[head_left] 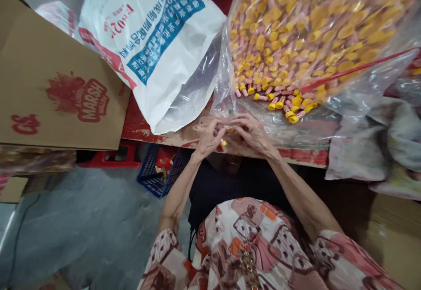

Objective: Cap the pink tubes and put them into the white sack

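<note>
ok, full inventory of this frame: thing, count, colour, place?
clear plastic bag: one, transparent, upper right, mouth open toward the hands
small capped pieces: too many to count, pink with yellow caps, inside the bag and spilling at its mouth
white sack: one, white with red and blue print, top centre
cardboard box: one, brown with red print, left
crate: one, blue, on the floor under the table edge
table: one, worn red, centre
left hand: holds a yellow-capped piece
right hand: meets the left, fingers curled

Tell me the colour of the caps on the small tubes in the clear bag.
Yellow caps on pinkish tubes, seen in the head view.
</note>
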The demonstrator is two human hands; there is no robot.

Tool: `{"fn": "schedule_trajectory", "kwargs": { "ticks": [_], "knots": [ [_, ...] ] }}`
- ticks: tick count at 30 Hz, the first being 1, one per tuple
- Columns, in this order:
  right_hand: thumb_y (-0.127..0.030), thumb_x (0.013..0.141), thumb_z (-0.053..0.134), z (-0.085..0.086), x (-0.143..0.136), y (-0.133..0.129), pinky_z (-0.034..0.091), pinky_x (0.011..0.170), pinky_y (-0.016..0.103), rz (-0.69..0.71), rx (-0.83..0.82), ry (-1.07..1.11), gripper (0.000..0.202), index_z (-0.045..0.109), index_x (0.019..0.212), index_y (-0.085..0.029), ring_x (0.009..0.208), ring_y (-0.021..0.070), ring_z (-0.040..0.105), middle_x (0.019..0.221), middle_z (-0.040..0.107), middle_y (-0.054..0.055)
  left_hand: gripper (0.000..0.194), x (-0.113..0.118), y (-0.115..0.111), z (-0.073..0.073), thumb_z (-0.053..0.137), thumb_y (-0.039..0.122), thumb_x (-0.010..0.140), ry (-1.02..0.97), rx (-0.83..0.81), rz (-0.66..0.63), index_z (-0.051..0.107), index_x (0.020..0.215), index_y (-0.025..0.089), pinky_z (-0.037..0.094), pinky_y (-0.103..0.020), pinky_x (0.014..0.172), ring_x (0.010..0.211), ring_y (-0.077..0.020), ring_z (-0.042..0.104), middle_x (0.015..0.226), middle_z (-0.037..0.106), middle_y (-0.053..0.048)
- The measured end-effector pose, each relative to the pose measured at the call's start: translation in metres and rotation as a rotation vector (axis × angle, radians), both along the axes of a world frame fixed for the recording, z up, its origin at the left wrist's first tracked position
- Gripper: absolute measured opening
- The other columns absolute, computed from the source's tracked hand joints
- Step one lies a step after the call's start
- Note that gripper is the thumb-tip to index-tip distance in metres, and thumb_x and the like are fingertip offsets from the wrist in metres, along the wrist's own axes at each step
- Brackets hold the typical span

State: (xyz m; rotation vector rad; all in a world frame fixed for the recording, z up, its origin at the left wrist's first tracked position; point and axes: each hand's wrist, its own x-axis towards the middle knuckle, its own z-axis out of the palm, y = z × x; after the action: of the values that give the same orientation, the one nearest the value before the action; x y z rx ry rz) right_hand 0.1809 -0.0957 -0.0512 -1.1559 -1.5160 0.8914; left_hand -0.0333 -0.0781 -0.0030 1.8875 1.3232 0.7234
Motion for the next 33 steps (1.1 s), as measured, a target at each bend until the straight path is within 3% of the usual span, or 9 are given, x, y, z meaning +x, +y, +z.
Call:
{"fn": "schedule_trajectory", "kwargs": {
  "ticks": [4, 7, 12, 16, 19, 22, 26, 30, 33],
  "knots": [
    [-0.031, 0.113, 0.047, -0.011, 0.028, 0.002, 0.061, 0.104, 0.048, -0.341, 0.068, -0.176, 0.034, 0.078, 0.122, -0.024, 0.112, 0.029, 0.072, 0.118, 0.075, 0.014, 0.001, 0.028, 0.007, -0.01, 0.065, 0.023, 0.109, 0.18, 0.085, -0.111, 0.065, 0.108, 0.023, 0.058, -0.037, 0.085, 0.089, -0.023, 0.074, 0.097, 0.075, -0.006],
    [-0.023, 0.111, 0.041, -0.014, 0.039, 0.013, 0.059, 0.111, 0.052, -0.494, 0.106, -0.264, 0.039, 0.074, 0.132, -0.022, 0.122, 0.0311, 0.069, 0.127, 0.073, 0.016, 0.008, 0.032, 0.02, -0.006, 0.069, 0.019, 0.105, 0.176, 0.036, -0.14, 0.064, 0.102, 0.024, 0.057, -0.037, 0.084, 0.087, -0.0226, 0.072, 0.094, 0.074, -0.006],
    [-0.014, 0.109, 0.044, -0.016, 0.039, 0.044, 0.06, 0.105, 0.043, -0.39, 0.064, -0.454, 0.053, 0.061, 0.158, -0.024, 0.136, 0.0299, 0.064, 0.158, 0.06, 0.016, 0.006, 0.012, 0.022, 0.011, 0.073, 0.029, 0.106, 0.119, -0.072, -0.148, 0.069, 0.106, 0.024, 0.056, -0.031, 0.074, 0.071, -0.0162, 0.064, 0.085, 0.071, 0.0],
    [-0.016, 0.114, 0.044, -0.02, 0.04, 0.058, 0.055, 0.092, 0.032, -0.297, -0.011, -0.581, 0.038, 0.073, 0.138, -0.02, 0.112, 0.0232, 0.068, 0.134, 0.071, 0.013, 0.007, 0.006, 0.002, 0.012, 0.069, 0.029, 0.106, 0.138, 0.007, -0.056, 0.069, 0.111, 0.024, 0.054, -0.03, 0.077, 0.078, -0.0171, 0.067, 0.091, 0.071, 0.0],
    [-0.018, 0.109, 0.049, -0.018, 0.042, 0.057, 0.057, 0.087, 0.036, -0.33, -0.014, -0.572, 0.028, 0.075, 0.119, -0.021, 0.101, 0.0258, 0.069, 0.119, 0.074, 0.012, 0.003, 0.015, -0.006, 0.01, 0.067, 0.022, 0.105, 0.17, 0.026, -0.052, 0.067, 0.105, 0.024, 0.053, -0.03, 0.08, 0.079, -0.0175, 0.067, 0.087, 0.07, 0.001],
    [-0.017, 0.105, 0.048, -0.009, 0.036, 0.052, 0.059, 0.093, 0.042, -0.364, 0.079, -0.445, 0.03, 0.071, 0.124, -0.023, 0.107, 0.0298, 0.069, 0.12, 0.073, 0.013, 0.006, 0.022, -0.006, 0.01, 0.068, 0.02, 0.105, 0.167, 0.083, -0.125, 0.068, 0.108, 0.024, 0.056, -0.034, 0.089, 0.089, -0.0205, 0.071, 0.095, 0.073, -0.002],
    [-0.014, 0.102, 0.048, 0.0, 0.01, 0.042, 0.057, 0.107, 0.045, -0.327, 0.221, -0.316, 0.035, 0.065, 0.131, -0.022, 0.123, 0.0308, 0.066, 0.133, 0.068, 0.019, 0.016, 0.023, -0.014, 0.003, 0.064, 0.018, 0.107, 0.12, 0.14, -0.024, 0.066, 0.123, 0.023, 0.059, -0.041, 0.096, 0.102, -0.0244, 0.075, 0.113, 0.078, -0.007],
    [-0.017, 0.103, 0.049, -0.01, -0.015, 0.037, 0.059, 0.104, 0.051, -0.279, 0.153, -0.35, 0.028, 0.065, 0.124, -0.024, 0.12, 0.0324, 0.065, 0.132, 0.064, 0.018, 0.013, 0.018, -0.022, -0.002, 0.07, 0.014, 0.103, 0.116, 0.079, -0.016, 0.067, 0.112, 0.023, 0.058, -0.038, 0.086, 0.089, -0.0217, 0.074, 0.098, 0.077, -0.003],
    [-0.022, 0.11, 0.048, -0.022, -0.017, 0.036, 0.06, 0.102, 0.05, -0.23, 0.087, -0.363, 0.024, 0.067, 0.125, -0.026, 0.112, 0.0301, 0.063, 0.127, 0.062, 0.015, 0.011, 0.01, -0.024, 0.001, 0.076, 0.025, 0.106, 0.033, 0.09, 0.051, 0.069, 0.114, 0.024, 0.058, -0.035, 0.087, 0.089, -0.0186, 0.071, 0.099, 0.076, -0.001]
  ]
}}
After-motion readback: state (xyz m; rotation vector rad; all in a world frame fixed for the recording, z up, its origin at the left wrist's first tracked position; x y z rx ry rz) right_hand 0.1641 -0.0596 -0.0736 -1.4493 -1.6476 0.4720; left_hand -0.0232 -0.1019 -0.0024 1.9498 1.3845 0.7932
